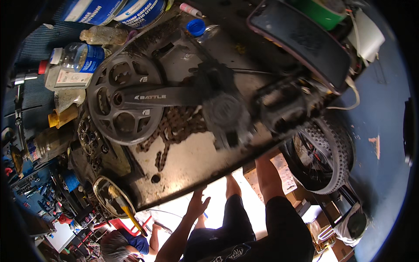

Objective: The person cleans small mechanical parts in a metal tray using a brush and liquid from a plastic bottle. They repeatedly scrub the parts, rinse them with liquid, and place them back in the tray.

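Note:
My left hand [197, 204] hangs just off the front edge of the workbench [192, 168]; its thumb stands apart from the fingers and nothing shows in it. My right hand is out of view. On the bench lies a black bicycle crankset, its chainring [98, 83] at the left and its crank arm [174, 97] reaching right to a black pedal [224, 115]. A second black pedal [288, 105] lies further right. Below the crank arm a rusty bicycle chain [176, 126] is heaped on the bench.
A dark phone [305, 41] with a white cable lies at the far right. Plastic bottles [74, 56] and blue tubs [139, 13] stand at the far left. A round can with a brush [114, 196] sits at the near-left corner. Below are a bicycle wheel [325, 157] and another person [126, 244].

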{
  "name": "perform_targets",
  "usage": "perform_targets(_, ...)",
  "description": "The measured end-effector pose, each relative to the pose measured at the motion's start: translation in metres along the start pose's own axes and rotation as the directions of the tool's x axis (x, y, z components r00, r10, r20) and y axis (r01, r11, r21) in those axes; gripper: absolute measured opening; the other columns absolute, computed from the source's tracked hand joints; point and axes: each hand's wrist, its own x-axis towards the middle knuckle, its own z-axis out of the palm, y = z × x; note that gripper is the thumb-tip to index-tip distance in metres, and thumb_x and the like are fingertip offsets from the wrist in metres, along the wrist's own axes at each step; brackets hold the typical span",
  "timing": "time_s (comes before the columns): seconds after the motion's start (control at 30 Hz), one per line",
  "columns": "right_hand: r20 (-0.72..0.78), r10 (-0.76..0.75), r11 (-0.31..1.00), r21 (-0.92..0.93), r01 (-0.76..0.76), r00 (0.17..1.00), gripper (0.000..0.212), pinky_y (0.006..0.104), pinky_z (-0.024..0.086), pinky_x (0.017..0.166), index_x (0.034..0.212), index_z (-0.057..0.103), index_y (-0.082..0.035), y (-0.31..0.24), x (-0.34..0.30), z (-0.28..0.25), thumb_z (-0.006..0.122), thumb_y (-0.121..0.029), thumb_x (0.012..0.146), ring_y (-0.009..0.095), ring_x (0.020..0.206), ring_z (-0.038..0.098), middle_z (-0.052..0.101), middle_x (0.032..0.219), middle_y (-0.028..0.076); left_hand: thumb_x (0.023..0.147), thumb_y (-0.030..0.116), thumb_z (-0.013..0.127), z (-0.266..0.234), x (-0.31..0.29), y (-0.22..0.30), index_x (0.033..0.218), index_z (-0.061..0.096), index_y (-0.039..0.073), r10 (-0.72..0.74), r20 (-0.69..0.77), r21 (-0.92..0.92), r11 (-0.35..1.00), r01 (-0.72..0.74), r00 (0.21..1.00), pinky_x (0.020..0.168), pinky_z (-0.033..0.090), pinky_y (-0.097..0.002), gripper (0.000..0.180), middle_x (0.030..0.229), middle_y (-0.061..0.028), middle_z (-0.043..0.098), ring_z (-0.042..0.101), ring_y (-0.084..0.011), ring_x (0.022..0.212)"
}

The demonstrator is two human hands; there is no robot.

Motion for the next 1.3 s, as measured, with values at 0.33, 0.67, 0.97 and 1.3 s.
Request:
perform_targets(0.33, 0.085, -0.013, 0.983, -0.181, 0.028, 0.996, 0.093, 0.054, 0.052, 0.107, 0.153, 0.049, -0.011, 0.0, 0.037, 0.017, 0.087, -0.05, 0.078, 0.043, 0.131, 0.062, 0.057, 0.149, 0.02, 0.098, 0.025, 0.078, 0.007, -0.049, -0.09, 0.139, 0.062, 0.003, -0.113, -0.001, 0.185, 0.976, 0.111, 0.994, 0.091, 0.061, -0.0389, 0.049, 0.133, -0.019, 0.07, 0.076, -0.0294, 0.107)
perform_targets(0.67, 0.235, -0.507, 0.792, -0.254, 0.556, 0.829, 0.08, 0.0533, 0.051, 0.107, 0.147, 0.057, -0.009, -0.049, -0.059, -0.063, 0.083, -0.049, 0.084, 0.043, 0.13, 0.063, 0.065, 0.143, 0.021, 0.102, 0.026, 0.074, -0.051, -0.113, -0.06, 0.13, 0.068, 0.009, -0.311, -0.026, -0.181, 0.936, 0.301, 0.95, 0.084, 0.062, -0.036, 0.033, 0.113, -0.0073, 0.078, 0.078, -0.0215, 0.095)
perform_targets(0.97, 0.528, -0.764, 0.569, 0.278, 0.774, 0.371, 0.025, 0.0389, 0.059, 0.078, 0.113, 0.07, -0.011, -0.286, -0.311, -0.255, 0.075, -0.031, 0.099, 0.028, 0.085, 0.075, 0.075, 0.091, 0.011, 0.096, 0.029, 0.078, -0.174, -0.237, -0.094, 0.093, 0.072, 0.002, -0.514, -0.599, -0.256, 0.85, 0.461, 0.614, 0.074, 0.06, -0.0388, 0.028, 0.084, -0.0128, 0.077, 0.077, -0.0282, 0.082)
perform_targets(1.3, 0.225, -0.948, 0.174, -0.234, 0.957, 0.227, 0.043, 0.0428, 0.058, 0.092, 0.133, 0.073, -0.019, -0.445, -0.393, -0.261, 0.069, -0.008, 0.092, 0.028, 0.12, 0.063, 0.058, 0.13, 0.009, 0.092, 0.016, 0.077, -0.319, -0.152, 0.078, 0.12, 0.074, 0.005, 0.205, -0.735, 0.086, 0.974, -0.211, 0.646, 0.095, 0.059, -0.0434, 0.03, 0.117, -0.0189, 0.074, 0.073, -0.0342, 0.11)
